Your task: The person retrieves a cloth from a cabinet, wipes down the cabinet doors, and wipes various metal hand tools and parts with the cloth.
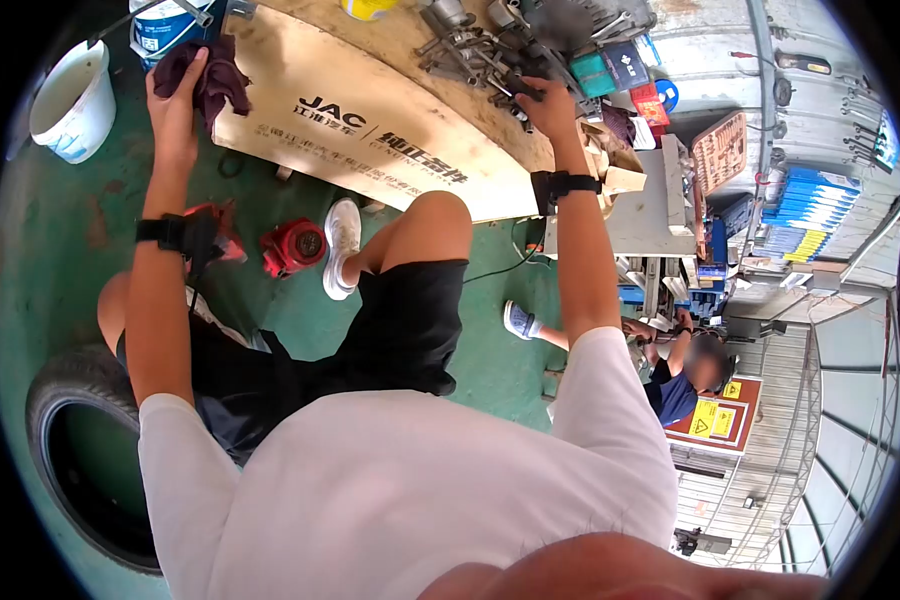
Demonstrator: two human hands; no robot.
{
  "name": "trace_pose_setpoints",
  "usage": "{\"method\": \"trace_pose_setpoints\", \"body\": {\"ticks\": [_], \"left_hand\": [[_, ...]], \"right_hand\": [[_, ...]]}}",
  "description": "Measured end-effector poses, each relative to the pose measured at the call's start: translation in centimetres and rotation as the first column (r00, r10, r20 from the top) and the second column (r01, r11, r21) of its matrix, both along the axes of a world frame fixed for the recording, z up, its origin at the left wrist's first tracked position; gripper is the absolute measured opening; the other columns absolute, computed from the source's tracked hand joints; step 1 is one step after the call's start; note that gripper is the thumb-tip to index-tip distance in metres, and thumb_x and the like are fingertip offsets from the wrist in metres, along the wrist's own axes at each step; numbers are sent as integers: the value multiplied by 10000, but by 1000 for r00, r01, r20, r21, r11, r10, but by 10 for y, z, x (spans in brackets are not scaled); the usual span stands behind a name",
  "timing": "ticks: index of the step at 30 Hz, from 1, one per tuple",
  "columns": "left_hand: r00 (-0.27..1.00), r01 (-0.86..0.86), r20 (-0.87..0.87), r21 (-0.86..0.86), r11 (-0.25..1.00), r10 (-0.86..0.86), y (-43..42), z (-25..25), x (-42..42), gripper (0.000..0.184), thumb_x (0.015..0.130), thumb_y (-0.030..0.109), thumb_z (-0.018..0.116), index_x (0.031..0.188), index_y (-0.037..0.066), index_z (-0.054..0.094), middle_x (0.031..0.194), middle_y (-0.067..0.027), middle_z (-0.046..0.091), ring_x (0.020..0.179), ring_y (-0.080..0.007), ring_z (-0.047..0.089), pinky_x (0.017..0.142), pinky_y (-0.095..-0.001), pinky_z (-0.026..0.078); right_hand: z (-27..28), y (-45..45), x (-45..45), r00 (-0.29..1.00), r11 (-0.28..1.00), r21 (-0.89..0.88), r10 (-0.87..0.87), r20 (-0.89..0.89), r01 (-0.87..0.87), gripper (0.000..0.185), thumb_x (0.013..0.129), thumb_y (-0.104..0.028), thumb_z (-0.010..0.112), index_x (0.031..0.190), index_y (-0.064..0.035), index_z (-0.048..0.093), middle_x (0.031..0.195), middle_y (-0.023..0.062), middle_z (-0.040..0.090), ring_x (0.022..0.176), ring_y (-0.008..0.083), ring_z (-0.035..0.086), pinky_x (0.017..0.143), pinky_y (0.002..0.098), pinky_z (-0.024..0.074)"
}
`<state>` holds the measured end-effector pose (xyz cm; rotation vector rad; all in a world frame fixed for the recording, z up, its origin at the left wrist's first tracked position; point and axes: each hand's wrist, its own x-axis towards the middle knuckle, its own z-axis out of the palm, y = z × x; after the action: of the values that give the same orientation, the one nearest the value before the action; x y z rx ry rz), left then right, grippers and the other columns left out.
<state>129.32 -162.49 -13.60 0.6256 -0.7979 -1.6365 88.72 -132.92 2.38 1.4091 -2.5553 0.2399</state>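
Observation:
In the head view, my left hand [173, 108] is closed round a crumpled dark purple rag [215, 82], raised near the left end of a cardboard sheet [300, 70] printed with JAC lettering. My right hand [552, 110] is at the right of the workbench, its fingers closed round a dark tool [522, 86] whose kind I cannot make out. Beside that hand lies a heap of metal wrenches and sockets [470, 55]. Both wrists wear black straps.
A white bucket [75, 105] and a blue-and-white bucket [162, 28] stand at the left. On the green floor are a red jack [292, 247] and a tire [45, 400]. Boxes and a grey cabinet [635, 215] stand right; another person [675, 385] is farther back.

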Motion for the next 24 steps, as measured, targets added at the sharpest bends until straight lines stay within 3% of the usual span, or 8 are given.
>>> {"method": "trace_pose_setpoints", "body": {"ticks": [2,4,8,13,18,21,23,24], "left_hand": [[999,20,45,25,999,-21,7,-5,-4,535,804,156,809,1210,32,482,1121,-72,602,994,-156,616,848,-290,514],[997,51,60,8,999,-52,13,-10,-8,553,802,159,811,1223,27,478,1133,-78,599,1008,-159,613,859,-290,514],[987,99,132,-58,993,-91,22,-8,-14,624,792,186,823,1263,18,449,1161,-95,586,1045,-168,605,904,-298,507],[981,99,176,-93,991,-82,30,-3,-15,657,789,196,826,1284,28,428,1174,-95,580,1076,-173,597,921,-301,499],[961,272,59,-68,960,-269,33,1,-12,621,805,156,801,1307,62,449,1182,-72,578,1085,-175,592,942,-311,489],[936,350,50,-44,936,-348,34,9,-3,615,809,159,792,1310,56,452,1181,-67,578,1084,-182,594,944,-315,490],[931,364,32,-37,931,-363,31,6,-1,617,807,138,782,1326,57,459,1186,-69,582,1089,-189,593,952,-320,487],[923,384,6,-21,923,-384,29,5,0,596,827,119,750,1346,59,464,1211,-81,582,1109,-199,590,960,-329,485]], "right_hand": [[-4,2,5,999,1000,-12,2,41,-2,418,709,-260,805,1084,-100,714,960,207,680,891,356,665,810,418,526],[-10,10,9,997,976,-216,-24,-70,8,437,701,-272,811,1068,-76,677,1001,202,681,916,362,647,815,413,522],[-23,29,-7,999,1000,-13,20,30,-19,430,726,-269,789,1076,-72,636,1034,182,684,961,365,622,826,420,514],[-29,33,0,986,996,74,-28,-163,40,373,775,-201,748,1100,-59,634,1027,167,696,997,347,653,839,420,515],[-32,33,-6,996,996,-61,-67,-66,63,371,782,-248,741,1129,-162,643,1069,74,698,1033,357,601,869,513,444],[-23,33,13,970,982,-156,-134,-201,104,346,798,-249,736,1118,-152,647,1051,54,692,1014,338,605,857,503,445],[-2,21,36,876,945,-278,16,-482,-171,300,836,-214,716,1097,-85,640,1035,89,672,959,346,616,839,456,462],[8,11,48,880,945,-280,17,-476,-169,300,836,-214,716,1097,-85,640,1035,89,672,959,346,616,839,456,462]]}}
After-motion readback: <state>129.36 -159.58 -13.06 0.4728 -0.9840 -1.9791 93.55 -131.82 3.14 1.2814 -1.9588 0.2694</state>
